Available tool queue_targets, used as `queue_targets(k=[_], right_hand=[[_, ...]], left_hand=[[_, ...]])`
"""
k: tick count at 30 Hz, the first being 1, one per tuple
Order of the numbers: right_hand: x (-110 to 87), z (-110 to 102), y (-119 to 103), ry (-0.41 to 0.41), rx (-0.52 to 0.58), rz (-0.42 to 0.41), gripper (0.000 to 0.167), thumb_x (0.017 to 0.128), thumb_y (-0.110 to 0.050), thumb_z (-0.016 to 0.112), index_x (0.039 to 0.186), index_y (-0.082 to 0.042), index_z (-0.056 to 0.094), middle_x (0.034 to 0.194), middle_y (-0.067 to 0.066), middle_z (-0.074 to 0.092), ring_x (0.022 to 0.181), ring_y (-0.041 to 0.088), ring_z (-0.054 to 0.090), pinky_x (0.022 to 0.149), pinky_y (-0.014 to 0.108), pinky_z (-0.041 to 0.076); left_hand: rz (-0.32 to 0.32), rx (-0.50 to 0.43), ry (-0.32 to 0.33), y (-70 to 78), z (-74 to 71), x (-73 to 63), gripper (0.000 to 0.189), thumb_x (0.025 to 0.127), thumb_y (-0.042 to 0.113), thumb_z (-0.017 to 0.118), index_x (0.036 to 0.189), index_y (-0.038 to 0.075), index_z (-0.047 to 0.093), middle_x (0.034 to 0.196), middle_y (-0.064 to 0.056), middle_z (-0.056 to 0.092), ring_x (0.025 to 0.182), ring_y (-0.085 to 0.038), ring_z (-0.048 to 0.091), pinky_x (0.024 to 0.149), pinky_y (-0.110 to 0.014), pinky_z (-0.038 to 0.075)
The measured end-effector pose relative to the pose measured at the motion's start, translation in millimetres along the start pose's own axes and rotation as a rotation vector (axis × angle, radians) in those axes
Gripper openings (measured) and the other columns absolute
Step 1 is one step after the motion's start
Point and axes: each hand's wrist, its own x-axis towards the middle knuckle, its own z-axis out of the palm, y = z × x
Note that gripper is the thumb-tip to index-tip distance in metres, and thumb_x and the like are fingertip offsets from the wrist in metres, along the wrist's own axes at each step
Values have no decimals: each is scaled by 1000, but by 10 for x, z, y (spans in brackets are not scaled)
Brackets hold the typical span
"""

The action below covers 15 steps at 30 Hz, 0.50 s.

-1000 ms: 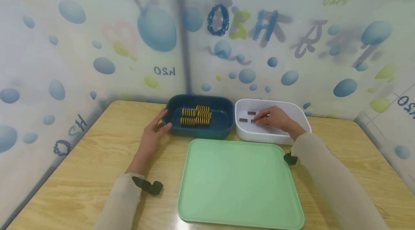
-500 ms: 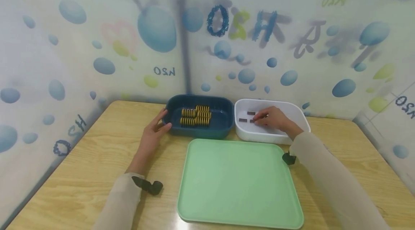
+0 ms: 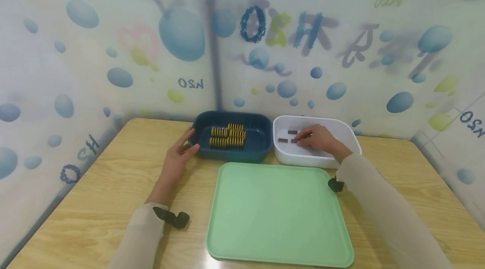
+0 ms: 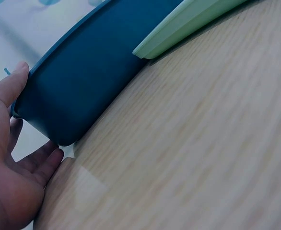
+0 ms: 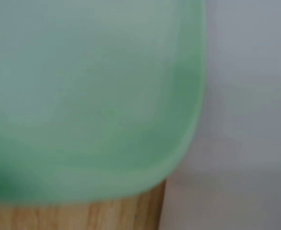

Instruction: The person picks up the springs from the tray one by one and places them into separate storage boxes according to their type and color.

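Note:
In the head view my left hand (image 3: 178, 157) is at the left end of a dark blue bin (image 3: 235, 155). The left wrist view has the thumb by the rim of the bin (image 4: 59, 96) and the other fingers stretched along its end wall. Several yellow-and-black coil springs (image 3: 227, 136) lie grouped inside. My right hand (image 3: 318, 137) reaches into a white bin (image 3: 303, 159), thumb and fingertips pinching a small dark ribbed piece (image 3: 293, 141) low in the bin. Two similar dark pieces (image 3: 283, 140) lie near it. The right wrist view does not include the right hand.
A light green tray (image 3: 280, 214) lies in front of both bins on the wooden table (image 3: 98, 201), its edge blurred in the right wrist view. The bins stand side by side near a patterned wall (image 3: 242, 67).
The head view has shifted slightly. Both hands stay where they were, and the springs and dark pieces keep their places.

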Motion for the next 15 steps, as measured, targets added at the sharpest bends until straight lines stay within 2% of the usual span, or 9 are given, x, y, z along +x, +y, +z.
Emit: queue_targets(k=[10,15], right_hand=[[6,9,3,11,0,0,20,85,-14,74,103,-7,74,98,7,70,79,21,56,67,30,44],[7,10,12,11,-2,12,21,84,-15,74,104,-8,74,99,6,70,80,21,56,68,30,44]], left_hand=[[-9,-4,-1,21,2,-11,61,95,29,62,149,18,36,156,10,21,132,-31,38,105,-47,35],[-12,-15,0,11,3,-2,60,94,28,62,148,20,37,156,12,22,132,-29,38,104,-40,38]])
